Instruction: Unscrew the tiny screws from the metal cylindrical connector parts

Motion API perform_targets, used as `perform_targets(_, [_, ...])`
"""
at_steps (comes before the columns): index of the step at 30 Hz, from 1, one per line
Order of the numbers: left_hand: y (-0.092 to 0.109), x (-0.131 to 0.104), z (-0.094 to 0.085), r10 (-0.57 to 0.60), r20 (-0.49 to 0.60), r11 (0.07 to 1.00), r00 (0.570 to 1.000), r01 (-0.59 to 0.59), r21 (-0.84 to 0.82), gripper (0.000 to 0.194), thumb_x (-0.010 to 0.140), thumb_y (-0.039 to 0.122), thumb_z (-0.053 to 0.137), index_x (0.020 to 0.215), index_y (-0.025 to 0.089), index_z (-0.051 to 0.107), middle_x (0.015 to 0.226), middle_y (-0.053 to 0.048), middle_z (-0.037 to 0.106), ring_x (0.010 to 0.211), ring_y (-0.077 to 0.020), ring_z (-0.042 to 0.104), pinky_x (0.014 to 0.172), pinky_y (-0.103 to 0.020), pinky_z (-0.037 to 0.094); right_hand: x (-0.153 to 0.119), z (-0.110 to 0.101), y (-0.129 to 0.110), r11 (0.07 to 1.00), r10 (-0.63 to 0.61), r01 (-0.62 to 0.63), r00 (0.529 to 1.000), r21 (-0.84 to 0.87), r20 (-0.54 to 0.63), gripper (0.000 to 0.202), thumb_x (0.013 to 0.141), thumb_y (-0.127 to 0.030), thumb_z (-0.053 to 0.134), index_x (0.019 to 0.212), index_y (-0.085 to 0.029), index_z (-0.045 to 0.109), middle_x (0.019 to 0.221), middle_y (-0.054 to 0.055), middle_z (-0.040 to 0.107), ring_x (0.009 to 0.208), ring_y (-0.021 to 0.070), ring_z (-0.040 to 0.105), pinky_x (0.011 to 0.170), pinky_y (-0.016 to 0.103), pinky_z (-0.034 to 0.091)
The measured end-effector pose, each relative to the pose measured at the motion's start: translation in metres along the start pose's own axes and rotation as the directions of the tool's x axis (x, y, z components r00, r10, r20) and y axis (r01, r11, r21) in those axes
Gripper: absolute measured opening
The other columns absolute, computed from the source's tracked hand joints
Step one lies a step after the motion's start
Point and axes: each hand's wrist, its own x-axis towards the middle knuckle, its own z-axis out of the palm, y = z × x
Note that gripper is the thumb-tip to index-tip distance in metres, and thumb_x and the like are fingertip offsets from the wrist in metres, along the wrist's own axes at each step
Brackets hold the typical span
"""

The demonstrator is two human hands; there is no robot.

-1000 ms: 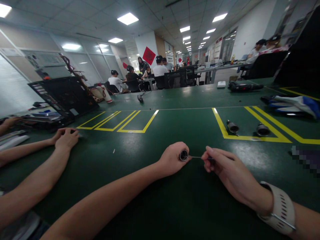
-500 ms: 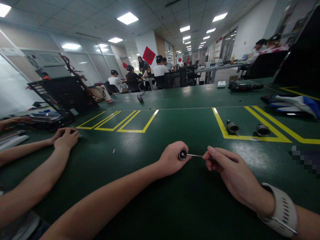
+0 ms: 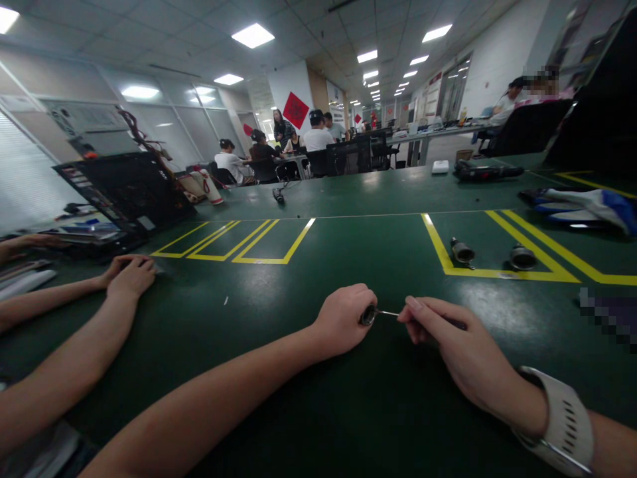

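Presently held: one cylinder (image 3: 368, 315), one tool (image 3: 388, 313).

Open-plan office, ceiling light panels (image 3: 253, 36), black chairs (image 3: 527, 129)

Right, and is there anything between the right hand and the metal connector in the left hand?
Nothing visible blocks the gap between the right hand and the metal connector in the left hand; only the thin tool in the right fingers spans it. Whether its tip touches is too small to tell.

Shiny metal shaft (image 3: 388, 313), dark metallic cylinder (image 3: 367, 317), smooth glossy green tabletop (image 3: 358, 245), matt pale wrist strap (image 3: 558, 413).
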Motion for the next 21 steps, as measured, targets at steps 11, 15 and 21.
perform_targets(11, [0.005,0.000,-0.004,0.031,0.038,0.989,0.999,-0.036,0.140,0.004,0.080,0.013,0.049,0.080,0.016,0.052,0.077,-0.001,0.054,0.069,-0.0140,0.049,0.060,-0.026,0.036,0.001,-0.001,0.001,0.996,0.027,-0.025,1.000,0.085,-0.014,0.035,0.079,-0.051,0.058,0.067,-0.019,0.067,0.062,0.000,0.056,0.062,0.0144,0.049,0.057,0.029,0.037])
perform_targets(15, [0.011,0.001,-0.008,0.046,0.081,0.967,0.996,-0.065,0.245,0.007,0.082,0.014,0.046,0.080,0.016,0.052,0.077,-0.002,0.054,0.069,-0.0148,0.048,0.060,-0.027,0.035,0.001,-0.001,0.001,0.991,0.035,-0.029,0.998,0.133,-0.044,0.035,0.077,-0.050,0.060,0.062,-0.019,0.065,0.059,0.000,0.055,0.058,0.0135,0.047,0.055,0.028,0.036])
perform_targets(21, [0.012,0.002,-0.013,0.038,0.137,0.950,0.990,-0.078,0.301,0.006,0.082,0.013,0.047,0.081,0.016,0.053,0.080,-0.003,0.055,0.074,-0.0158,0.049,0.064,-0.027,0.036,0.003,-0.001,0.001,0.986,0.068,-0.055,0.995,0.160,-0.077,0.034,0.073,-0.050,0.063,0.058,-0.019,0.064,0.056,-0.001,0.054,0.056,0.0132,0.046,0.053,0.028,0.034])
